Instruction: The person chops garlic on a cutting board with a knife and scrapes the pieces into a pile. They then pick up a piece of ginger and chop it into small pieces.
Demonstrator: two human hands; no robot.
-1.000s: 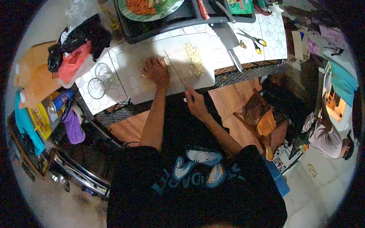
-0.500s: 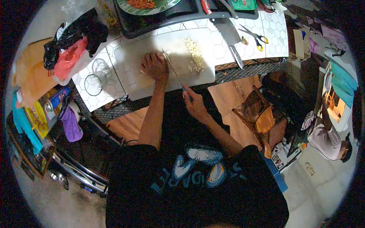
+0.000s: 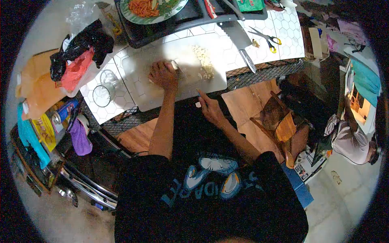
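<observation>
A pale cutting board [image 3: 142, 91] lies on the white hexagon-patterned top. My left hand [image 3: 163, 76] rests on it with fingers curled round a small whitish piece [image 3: 174, 65], perhaps garlic, whose end shows by the fingertips. My right hand [image 3: 211, 110] is closed on a knife at the board's near edge; the blade is too blurred to trace. Along the board's right side is a strip of chopped pale bits [image 3: 204, 60].
A cleaver [image 3: 236, 36] and yellow-handled scissors [image 3: 267, 39] lie right of the board. Behind it is a dark tray [image 3: 194, 22] with a plate [image 3: 170, 14] of orange shreds. A glass mug [image 3: 104, 94] stands left. Another person [image 3: 352, 141] is far right.
My right hand has turned, and the knife blade has come away from the left hand's fingertips. The whitish piece now shows more clearly there.
</observation>
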